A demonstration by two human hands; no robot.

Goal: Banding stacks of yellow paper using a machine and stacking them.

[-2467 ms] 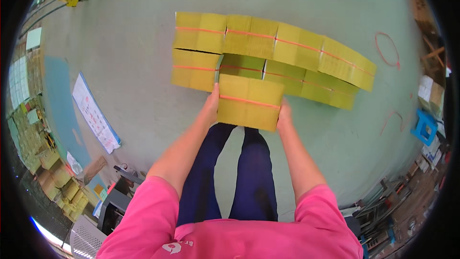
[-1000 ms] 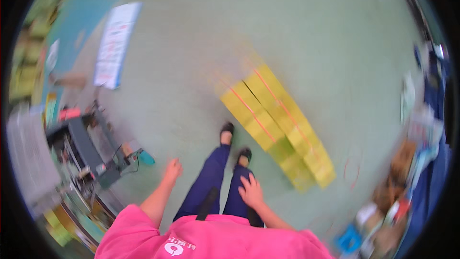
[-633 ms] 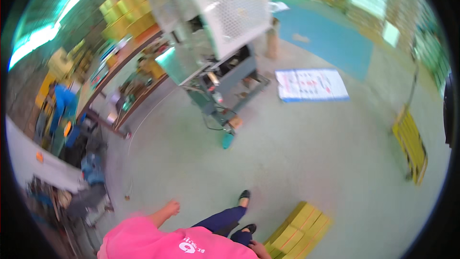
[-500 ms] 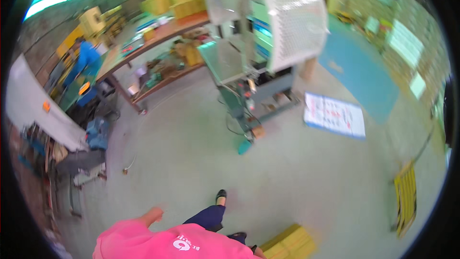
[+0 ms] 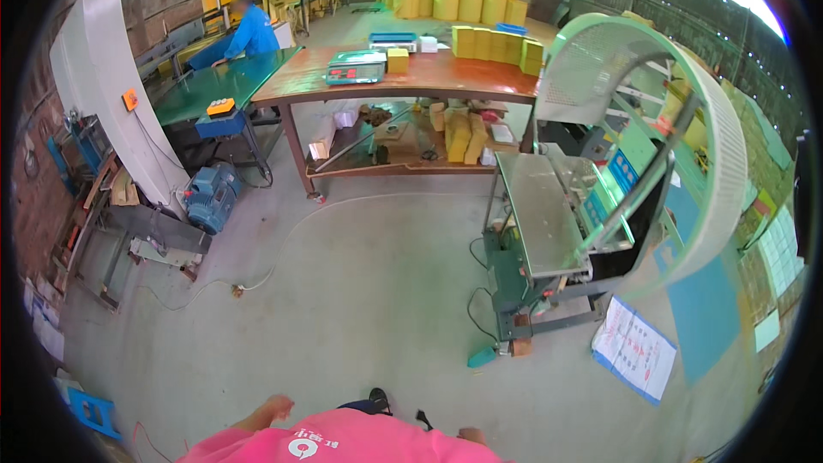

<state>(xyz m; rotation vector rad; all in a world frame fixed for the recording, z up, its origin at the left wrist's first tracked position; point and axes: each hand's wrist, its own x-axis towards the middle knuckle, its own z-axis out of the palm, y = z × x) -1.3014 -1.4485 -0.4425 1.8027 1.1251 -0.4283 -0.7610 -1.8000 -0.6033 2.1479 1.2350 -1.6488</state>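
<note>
My left hand (image 5: pixel 279 406) hangs beside the pink shirt (image 5: pixel 334 439), over the grey floor. Its fingers are loosely bent and apart, and nothing shows in them. Only a small part of my right hand (image 5: pixel 471 435) comes out past the shirt's right side; its fingers are hidden. Neither hand touches any equipment. Below me a dark shoe (image 5: pixel 380 398) is on the floor. Nearest on the right ahead is a machine with a metal table (image 5: pixel 540 206) and a big round perforated white guard (image 5: pixel 727 163).
A brown workbench (image 5: pixel 296 84) ahead carries a scale (image 5: pixel 356 74) and yellow blocks (image 5: pixel 484 45). At far left, a person in blue (image 5: pixel 250 33) stands by a green table (image 5: pixel 231 86). A blue motor (image 5: pixel 214 197), a floor cable (image 5: pixel 199 304) and a printed sheet (image 5: pixel 634 350) lie around.
My view has turned right and lifted, so the bench and machine show more fully. The yellow bundle by my right hand and the yellow rack have left the picture.
</note>
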